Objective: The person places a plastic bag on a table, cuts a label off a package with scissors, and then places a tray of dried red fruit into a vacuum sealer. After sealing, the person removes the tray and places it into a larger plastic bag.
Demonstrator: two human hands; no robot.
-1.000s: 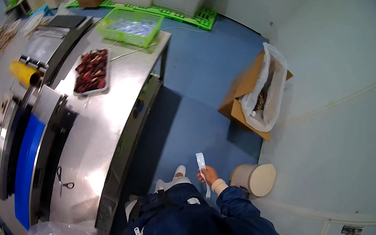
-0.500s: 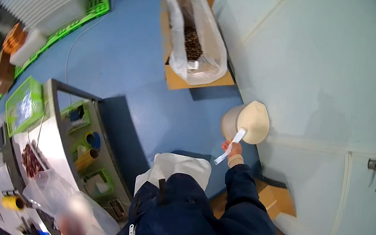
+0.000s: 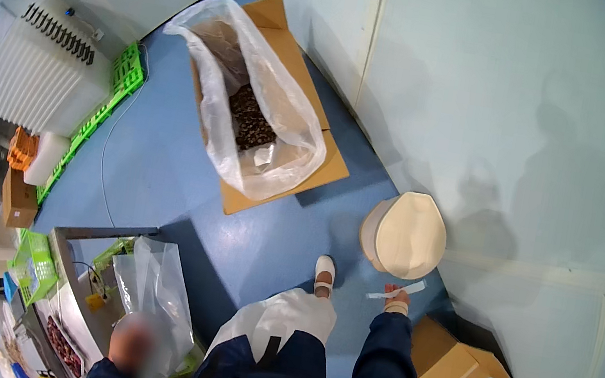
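My right hand (image 3: 397, 297) is closed around a narrow white strip (image 3: 408, 290), just in front of a lidded cream bin (image 3: 412, 238) by the wall. My left hand (image 3: 132, 344), partly blurred, grips a large clear plastic bag (image 3: 164, 290) beside the metal table. Farther ahead on the floor, a cardboard box (image 3: 283, 186) holds a translucent plastic liner (image 3: 292, 128), its mouth spread wide. Dark brown small pieces (image 3: 250, 119) lie in the liner, with a small white packet (image 3: 264, 155) on top.
An open cardboard box (image 3: 448, 370) stands at lower right. At left is a metal table (image 3: 84, 340) with a green basket (image 3: 35, 265) and a tray of dark red pieces (image 3: 64, 345). Stacked white trays (image 3: 48, 70) stand on a green pallet (image 3: 127, 74). A cable crosses the blue floor.
My view has shifted, so the lined box appears larger and lower. My left hand and the clear bag have come forward past the table's side. The right hand still holds the strip.
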